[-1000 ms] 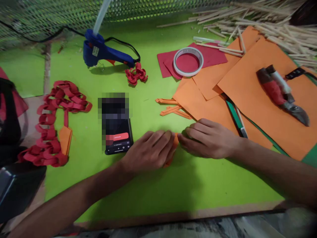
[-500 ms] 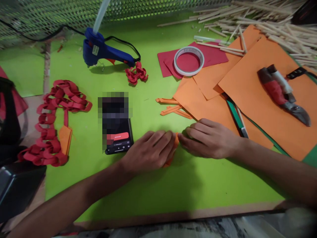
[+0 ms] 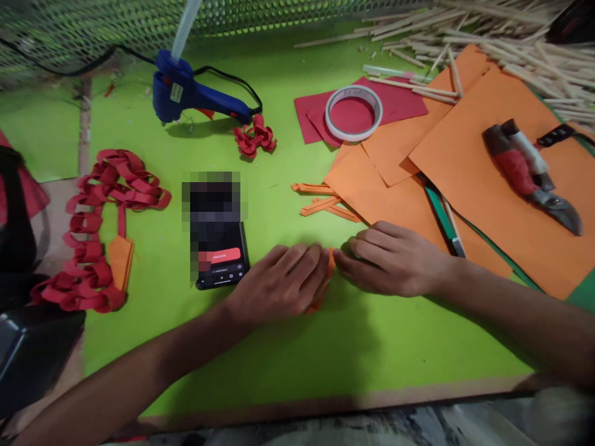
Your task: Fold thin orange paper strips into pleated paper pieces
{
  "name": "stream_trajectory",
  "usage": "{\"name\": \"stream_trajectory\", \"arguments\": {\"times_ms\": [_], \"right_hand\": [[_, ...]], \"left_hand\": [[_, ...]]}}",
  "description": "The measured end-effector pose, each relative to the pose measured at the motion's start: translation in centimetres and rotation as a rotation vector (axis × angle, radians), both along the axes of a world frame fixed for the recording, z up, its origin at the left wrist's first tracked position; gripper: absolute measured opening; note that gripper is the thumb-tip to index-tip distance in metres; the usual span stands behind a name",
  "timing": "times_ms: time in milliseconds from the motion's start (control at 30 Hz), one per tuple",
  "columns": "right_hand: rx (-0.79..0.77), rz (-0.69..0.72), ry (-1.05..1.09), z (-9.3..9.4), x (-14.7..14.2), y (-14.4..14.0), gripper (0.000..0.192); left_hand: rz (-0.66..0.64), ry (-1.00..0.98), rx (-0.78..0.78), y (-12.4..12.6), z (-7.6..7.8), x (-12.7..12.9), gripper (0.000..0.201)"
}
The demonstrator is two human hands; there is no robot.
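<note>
My left hand [image 3: 287, 279] is closed over a small piece of orange paper [image 3: 331, 262], pressing it against the green tabletop; most of the piece is hidden beneath the fingers. At its upper right edge, the curled fingers of my right hand [image 3: 391, 259] pinch the same paper. Just beyond the hands lie several thin folded orange paper strips [image 3: 320, 204]. A phone [image 3: 218, 248], its screen partly pixelated, rests left of my left hand.
A blue glue gun [image 3: 195, 96] and a red paper flower [image 3: 254, 136] are at the back. To the left lies a red paper chain [image 3: 88, 251]. On the right are orange sheets [image 3: 465, 148], pruning shears [image 3: 530, 176], a cutter knife [image 3: 446, 223], a tape roll [image 3: 329, 114] and wooden sticks [image 3: 502, 31].
Both hands keep almost the same position on the orange paper. The whole view has shifted very slightly; nothing has been taken up or let go.
</note>
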State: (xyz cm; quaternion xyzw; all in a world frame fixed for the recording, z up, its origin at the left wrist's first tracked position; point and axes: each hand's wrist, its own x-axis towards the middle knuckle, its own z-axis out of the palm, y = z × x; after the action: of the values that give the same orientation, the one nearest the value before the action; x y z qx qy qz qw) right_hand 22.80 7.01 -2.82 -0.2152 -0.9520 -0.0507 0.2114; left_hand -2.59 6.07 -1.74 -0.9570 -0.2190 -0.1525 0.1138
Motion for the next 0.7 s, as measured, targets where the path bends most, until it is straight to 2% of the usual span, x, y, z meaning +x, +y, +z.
{"name": "stream_trajectory", "arguments": {"times_ms": [533,700], "right_hand": [[-0.015,-0.005,0.002,-0.18,0.09,0.02,0.007],[-0.086,0.003,0.025,0.11,0.21,0.37,0.012]], "left_hand": [[0.036,-0.044,-0.033,0.32,0.07,0.31,0.036],[-0.028,0.048,-0.042,0.73,0.13,-0.38,0.037]]}}
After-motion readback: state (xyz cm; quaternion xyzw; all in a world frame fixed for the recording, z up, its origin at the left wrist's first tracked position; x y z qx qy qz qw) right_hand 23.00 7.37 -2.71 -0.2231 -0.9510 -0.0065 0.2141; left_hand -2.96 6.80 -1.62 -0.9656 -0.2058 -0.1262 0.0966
